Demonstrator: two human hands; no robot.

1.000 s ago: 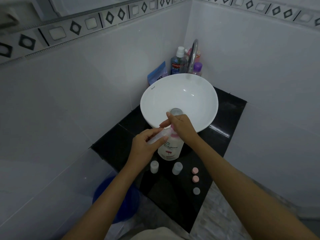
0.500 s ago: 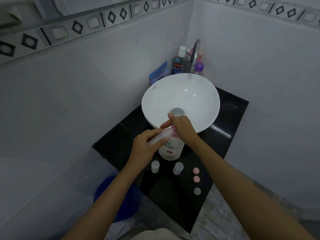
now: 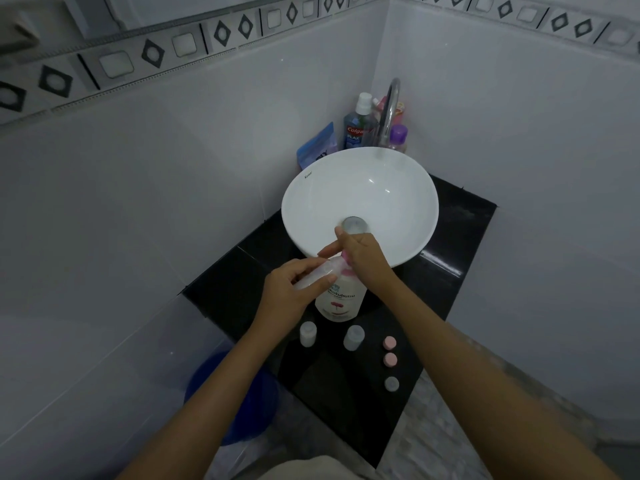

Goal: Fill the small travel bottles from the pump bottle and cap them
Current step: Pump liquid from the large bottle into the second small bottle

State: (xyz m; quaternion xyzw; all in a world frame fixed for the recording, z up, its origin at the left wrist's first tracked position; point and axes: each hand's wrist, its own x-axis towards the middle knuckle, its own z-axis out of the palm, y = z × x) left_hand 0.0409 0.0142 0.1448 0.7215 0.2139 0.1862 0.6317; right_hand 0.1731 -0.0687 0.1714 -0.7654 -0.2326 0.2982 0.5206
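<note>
A white pump bottle (image 3: 341, 301) with a pink flower label stands on the black counter in front of the sink. My right hand (image 3: 360, 258) rests on its pink pump head, covering it. My left hand (image 3: 289, 291) holds a clear small travel bottle (image 3: 320, 273) tilted, its mouth at the pump spout. Two more small travel bottles (image 3: 307, 334) (image 3: 353, 337) stand uncapped on the counter below. Two pink caps (image 3: 389, 342) (image 3: 390, 359) and a grey cap (image 3: 391, 384) lie in a row to their right.
A white bowl sink (image 3: 304, 202) sits on the black counter (image 3: 460, 237) in a tiled corner. Behind it stand a chrome tap (image 3: 390, 109), a mouthwash bottle (image 3: 356, 128), a purple-capped bottle (image 3: 398, 136) and a blue pack (image 3: 318, 145). A blue bucket (image 3: 256, 400) sits on the floor at left.
Both hands stay on the pump bottle and travel bottle. The view has shifted only slightly.
</note>
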